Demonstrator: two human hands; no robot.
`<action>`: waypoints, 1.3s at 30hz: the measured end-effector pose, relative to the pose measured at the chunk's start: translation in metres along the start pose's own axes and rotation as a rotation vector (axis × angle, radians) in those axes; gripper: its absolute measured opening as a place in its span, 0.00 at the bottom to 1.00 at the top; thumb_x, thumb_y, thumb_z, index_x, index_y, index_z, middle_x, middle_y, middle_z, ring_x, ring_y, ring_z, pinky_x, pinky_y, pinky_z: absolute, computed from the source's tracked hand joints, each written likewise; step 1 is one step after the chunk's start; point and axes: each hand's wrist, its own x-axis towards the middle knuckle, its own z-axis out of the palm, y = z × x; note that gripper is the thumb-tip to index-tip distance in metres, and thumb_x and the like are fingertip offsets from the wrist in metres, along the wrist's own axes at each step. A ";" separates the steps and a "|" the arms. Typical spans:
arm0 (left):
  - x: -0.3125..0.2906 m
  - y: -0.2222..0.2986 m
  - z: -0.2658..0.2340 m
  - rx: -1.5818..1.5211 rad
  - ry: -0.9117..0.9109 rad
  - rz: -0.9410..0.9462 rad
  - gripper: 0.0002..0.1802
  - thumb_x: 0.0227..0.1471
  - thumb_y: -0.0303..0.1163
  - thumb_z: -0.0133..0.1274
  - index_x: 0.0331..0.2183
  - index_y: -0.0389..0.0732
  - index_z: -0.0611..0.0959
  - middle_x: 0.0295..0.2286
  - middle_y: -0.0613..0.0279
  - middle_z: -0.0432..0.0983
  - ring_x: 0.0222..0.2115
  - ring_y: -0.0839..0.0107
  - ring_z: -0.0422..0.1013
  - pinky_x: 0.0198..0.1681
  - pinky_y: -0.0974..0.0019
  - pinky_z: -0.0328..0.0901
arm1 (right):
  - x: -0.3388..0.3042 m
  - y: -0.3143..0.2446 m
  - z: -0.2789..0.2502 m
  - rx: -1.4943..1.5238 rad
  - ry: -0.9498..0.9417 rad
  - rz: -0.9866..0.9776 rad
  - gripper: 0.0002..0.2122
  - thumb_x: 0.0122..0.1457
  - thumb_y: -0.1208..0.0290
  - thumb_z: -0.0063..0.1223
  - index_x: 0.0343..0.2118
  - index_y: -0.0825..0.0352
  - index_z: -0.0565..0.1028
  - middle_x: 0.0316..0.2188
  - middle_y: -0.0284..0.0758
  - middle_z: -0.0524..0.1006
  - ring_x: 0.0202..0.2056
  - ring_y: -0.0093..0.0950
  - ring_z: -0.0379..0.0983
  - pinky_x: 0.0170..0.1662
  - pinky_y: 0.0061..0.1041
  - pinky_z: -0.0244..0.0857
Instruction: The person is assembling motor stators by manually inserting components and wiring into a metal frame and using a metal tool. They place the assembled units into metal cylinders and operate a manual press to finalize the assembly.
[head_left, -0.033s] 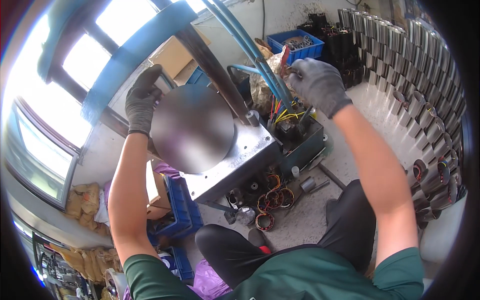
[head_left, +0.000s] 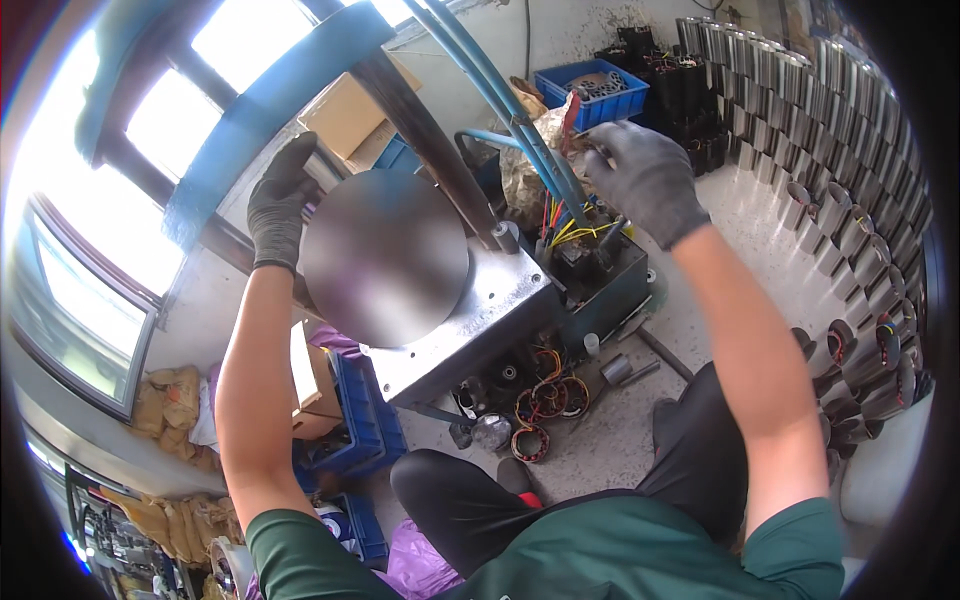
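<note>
— Right hand (head_left: 648, 182) shifted slightly toward 5 o'clock, fingers more spread. Left hand (head_left: 280, 205) dipped a touch.
— State?
— Right, at 2 o'clock: fingers parted, nothing visible between them. Left, at 10: thumb up; blur beside it, can't tell if it's gripping.
— Machine?
— Steel bed (head_left: 505, 295) at centre, dark column (head_left: 420, 135) at 11, blue pipes (head_left: 520, 110) at 12.
— Risks?
— Pinched left fingers, if anything shifts over the bed. Right could snag the wires (head_left: 575, 232), nearer in at 2, if it drops carelessly.
</note>
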 end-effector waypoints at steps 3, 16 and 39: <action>0.007 -0.027 -0.003 -0.143 0.052 -0.362 0.19 0.57 0.30 0.65 0.50 0.35 0.87 0.40 0.58 0.86 0.45 0.67 0.78 0.56 0.61 0.67 | -0.042 0.008 0.004 0.169 0.478 -0.089 0.08 0.66 0.69 0.59 0.43 0.64 0.82 0.38 0.38 0.85 0.37 0.36 0.83 0.43 0.37 0.77; 0.041 -0.097 0.009 -0.396 0.037 -0.558 0.19 0.50 0.44 0.73 0.33 0.38 0.87 0.24 0.63 0.82 0.21 0.75 0.70 0.27 0.69 0.64 | -0.083 -0.008 -0.006 0.514 0.374 -0.127 0.07 0.61 0.80 0.60 0.42 0.69 0.80 0.35 0.42 0.83 0.36 0.39 0.83 0.42 0.34 0.77; 0.041 -0.121 0.016 -0.199 -0.045 -0.432 0.32 0.53 0.47 0.71 0.50 0.33 0.83 0.36 0.54 0.84 0.38 0.65 0.78 0.49 0.62 0.70 | -0.080 -0.009 -0.020 0.359 0.074 -0.199 0.10 0.61 0.78 0.59 0.45 0.70 0.82 0.39 0.46 0.84 0.39 0.42 0.84 0.45 0.35 0.78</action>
